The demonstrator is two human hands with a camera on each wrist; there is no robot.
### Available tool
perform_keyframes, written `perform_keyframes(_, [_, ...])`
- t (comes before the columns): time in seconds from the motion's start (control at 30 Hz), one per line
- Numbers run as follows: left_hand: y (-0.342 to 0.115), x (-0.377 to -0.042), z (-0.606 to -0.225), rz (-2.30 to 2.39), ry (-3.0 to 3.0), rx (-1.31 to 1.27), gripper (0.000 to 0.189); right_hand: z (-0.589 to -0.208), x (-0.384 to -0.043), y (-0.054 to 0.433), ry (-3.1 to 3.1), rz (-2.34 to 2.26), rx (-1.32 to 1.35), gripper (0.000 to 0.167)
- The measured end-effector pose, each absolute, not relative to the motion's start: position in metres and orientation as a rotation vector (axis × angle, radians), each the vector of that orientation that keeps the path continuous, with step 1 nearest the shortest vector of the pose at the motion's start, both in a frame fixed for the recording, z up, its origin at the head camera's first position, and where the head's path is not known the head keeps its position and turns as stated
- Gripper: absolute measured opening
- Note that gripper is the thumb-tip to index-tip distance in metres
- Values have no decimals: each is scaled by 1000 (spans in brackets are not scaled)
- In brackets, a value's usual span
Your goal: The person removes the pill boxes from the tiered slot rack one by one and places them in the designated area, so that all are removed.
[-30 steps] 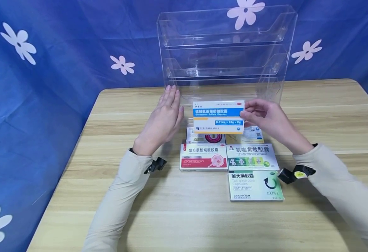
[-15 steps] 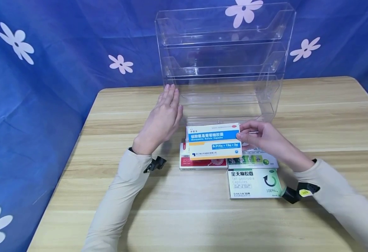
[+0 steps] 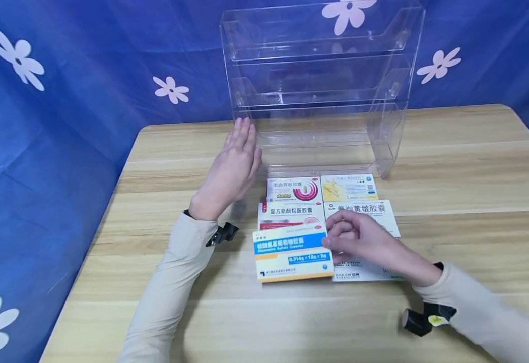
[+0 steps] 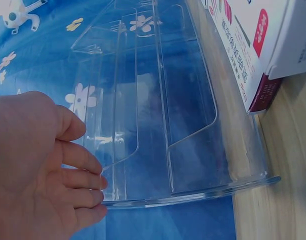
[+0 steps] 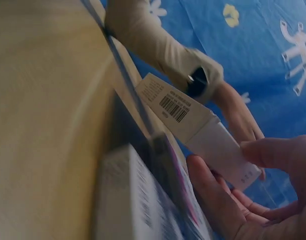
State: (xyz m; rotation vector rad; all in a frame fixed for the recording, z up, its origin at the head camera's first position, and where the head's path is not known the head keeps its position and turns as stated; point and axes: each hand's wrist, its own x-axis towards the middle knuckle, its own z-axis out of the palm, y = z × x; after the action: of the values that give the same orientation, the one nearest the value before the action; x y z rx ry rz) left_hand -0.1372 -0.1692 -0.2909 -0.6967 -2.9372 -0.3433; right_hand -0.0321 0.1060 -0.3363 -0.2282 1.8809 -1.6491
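My right hand [image 3: 359,239] pinches the right end of a white, blue and orange medicine box [image 3: 291,257], printed side up. This box overlaps the lower part of a red-and-white medicine box [image 3: 289,212] in the head view. In the right wrist view, thumb and fingers grip the held box [image 5: 180,110] near its end flap. My left hand [image 3: 233,169] rests straight-fingered at the left side of a clear tiered acrylic rack [image 3: 314,83]; the left wrist view shows its fingertips at the rack's edge. A green-and-white box [image 3: 350,276] is partly hidden under my right hand.
Directly in front of the rack lie a box with a pink ring [image 3: 287,189] and a yellow-and-white box [image 3: 348,189]. Another white capsule box [image 3: 382,219] sits to the right, partly covered by my right hand. A blue flowered curtain [image 3: 87,60] hangs behind the wooden table [image 3: 464,166].
My right hand has carried the blue-and-white medicine box from in front of the rack toward me and slightly left, past the back row of boxes. The left hand stays at the rack's side.
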Motion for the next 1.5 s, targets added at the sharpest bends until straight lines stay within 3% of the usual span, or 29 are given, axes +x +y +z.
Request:
perform_keyframes(0.27, [-169,-137,-291,-334,-2936,-708,56,-342,-10,102,1872,-1659,-197,48])
perform_keyframes(0.47, [-169,-138,-291,-332,-2926,-709,56,-343,-3,101,1981,-1610,-190,43])
perform_keyframes(0.63, [-168,-138,-292,-339,-2930,-707,55,-343,6,99,2404,-1312,-463,22])
perform_keyframes(1.0, [-169,-138,-291,-337,-2921,-715,55,-342,31,77,2835,-641,-1263,27])
perform_keyframes(1.5, [-170,-137,-291,-316,-2916,-713,55,-353,26,48,2804,-408,-1371,11])
